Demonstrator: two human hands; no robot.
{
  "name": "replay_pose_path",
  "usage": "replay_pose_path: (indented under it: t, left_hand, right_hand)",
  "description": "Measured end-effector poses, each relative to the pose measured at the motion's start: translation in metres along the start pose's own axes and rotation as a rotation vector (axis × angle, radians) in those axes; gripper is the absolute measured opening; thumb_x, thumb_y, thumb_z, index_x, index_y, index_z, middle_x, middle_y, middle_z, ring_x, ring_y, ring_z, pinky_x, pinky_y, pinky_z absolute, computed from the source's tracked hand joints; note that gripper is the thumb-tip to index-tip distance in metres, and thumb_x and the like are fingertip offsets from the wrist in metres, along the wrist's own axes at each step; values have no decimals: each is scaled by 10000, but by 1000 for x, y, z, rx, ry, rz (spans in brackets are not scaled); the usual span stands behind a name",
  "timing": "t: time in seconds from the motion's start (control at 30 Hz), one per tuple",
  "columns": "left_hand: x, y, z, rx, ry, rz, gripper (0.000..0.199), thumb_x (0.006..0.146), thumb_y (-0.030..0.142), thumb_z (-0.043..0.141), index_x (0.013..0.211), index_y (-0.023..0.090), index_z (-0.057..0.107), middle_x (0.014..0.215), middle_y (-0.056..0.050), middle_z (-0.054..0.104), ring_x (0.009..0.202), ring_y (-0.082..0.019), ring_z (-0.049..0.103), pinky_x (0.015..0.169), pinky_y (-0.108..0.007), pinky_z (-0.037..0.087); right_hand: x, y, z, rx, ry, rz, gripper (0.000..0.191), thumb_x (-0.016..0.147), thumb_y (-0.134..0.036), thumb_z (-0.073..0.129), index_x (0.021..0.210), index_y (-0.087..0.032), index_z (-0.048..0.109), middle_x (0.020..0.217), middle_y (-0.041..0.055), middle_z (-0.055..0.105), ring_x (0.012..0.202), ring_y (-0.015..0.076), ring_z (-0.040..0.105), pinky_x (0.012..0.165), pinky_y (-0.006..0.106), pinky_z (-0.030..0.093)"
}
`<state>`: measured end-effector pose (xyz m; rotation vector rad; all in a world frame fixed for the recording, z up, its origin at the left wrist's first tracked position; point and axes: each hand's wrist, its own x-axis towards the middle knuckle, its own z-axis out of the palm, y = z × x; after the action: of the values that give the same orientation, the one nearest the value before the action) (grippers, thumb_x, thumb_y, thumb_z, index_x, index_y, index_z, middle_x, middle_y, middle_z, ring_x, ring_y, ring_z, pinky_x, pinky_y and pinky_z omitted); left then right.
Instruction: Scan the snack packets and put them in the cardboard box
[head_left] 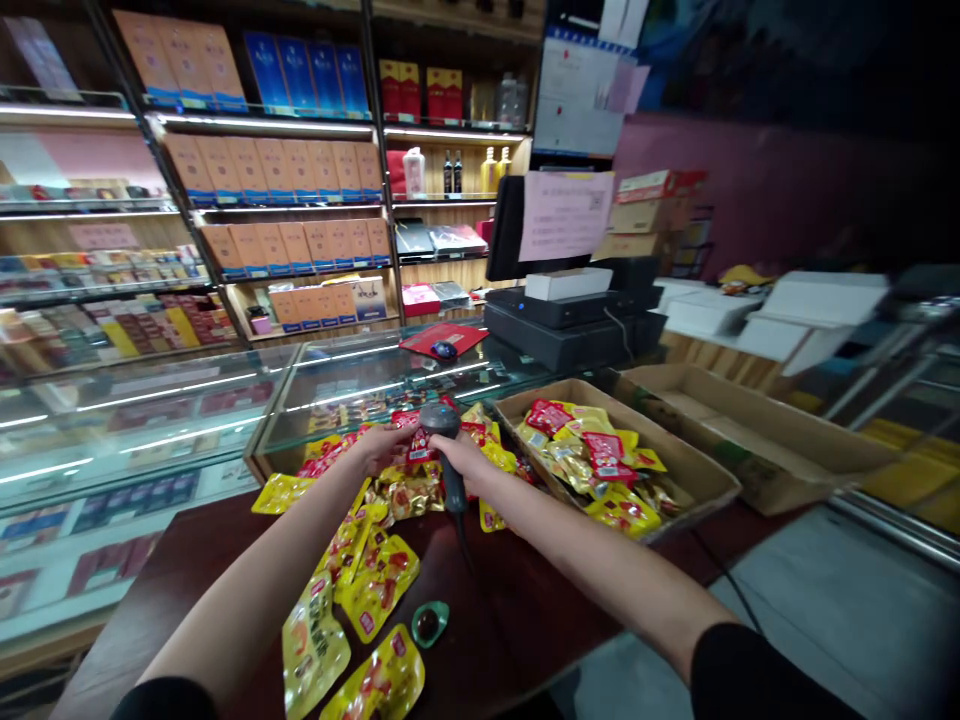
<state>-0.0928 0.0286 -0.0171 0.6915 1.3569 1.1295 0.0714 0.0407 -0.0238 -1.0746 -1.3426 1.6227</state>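
A dark barcode scanner (441, 420), its handle pointing down toward me and its cable trailing over the tabletop, sits between my hands. My right hand (463, 458) grips it from the right, the thumb across its neck. Just left of the scanner head, my left hand (381, 446) has its fingers closed on the edge of a red snack packet (420, 443). Around both hands lie piled red and yellow snack packets; a gold packet (412, 495) is under the scanner. Nearer me are several yellow packets (381, 585) and a small green item with a dark round centre (430, 624).
On the right stands a cardboard tray (705, 490) holding mixed packets, with another cardboard box (780, 440) beside it. A glass display counter (187, 400) runs along the left. Behind are a monitor (508, 230), a mouse (444, 349) on a red pad, and stocked shelves.
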Motion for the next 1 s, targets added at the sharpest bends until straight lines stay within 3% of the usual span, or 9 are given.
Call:
replay_pose_path:
  t: [0.1,0.2,0.43,0.57,0.67,0.77,0.87,1.0]
  left_hand:
    - [12,6,36,-7,8,40,369,576,338,830,754,127,587,694,-46,663,547,-115,601,530,-238,503]
    - [26,18,85,-9,-13,52,325,610,312,814,711,129,565,650,-36,646,508,-104,582,520,-239,505]
    - [64,36,208,0,-239,17,210,734,281,725,766,111,604,700,-70,661,573,-125,618,587,-245,537]
    - [84,25,244,29,-186,-28,218,789,319,663,814,110,610,715,-70,638,627,-132,617,644,-261,543]
    - [92,17,243,61,-126,-57,254,756,324,696,856,108,608,775,-89,626,695,-164,625,660,-280,536]
    - [90,17,223,70,-108,-71,255,767,319,686,884,108,603,878,-121,623,813,-202,635,697,-291,532]
    - [78,24,190,41,-104,-72,249,775,312,678,891,105,602,903,-122,623,843,-205,636,708,-291,537]
    - [51,34,124,19,-108,-35,321,701,327,750,903,117,615,937,-127,636,840,-211,643,708,-317,552]
  right_hand:
    - [3,-17,-27,-4,109,-18,49,627,-195,606,658,-156,601,493,-46,518,481,90,463,458,198,345]
    - [4,-40,-65,45,183,0,30,631,-173,604,630,-149,585,451,-48,491,439,91,453,432,206,348]
    - [8,-86,-167,122,358,22,76,664,-149,586,610,-157,534,421,-52,477,393,86,435,416,212,364]
    - [17,-88,-216,115,481,57,155,642,-97,576,561,-172,467,362,-79,371,349,71,345,363,201,273]
    - [23,-80,-234,125,520,99,170,648,-95,564,562,-179,444,354,-93,313,343,66,301,354,196,248]
    - [26,-73,-229,136,458,146,153,665,-126,566,569,-175,458,375,-79,347,353,72,319,361,202,276]
    - [27,-69,-203,144,340,169,132,676,-145,562,574,-166,481,409,-59,403,375,74,356,381,202,312]
    - [22,-58,-151,176,124,193,83,682,-148,554,605,-155,524,467,-42,468,428,76,423,462,197,399]
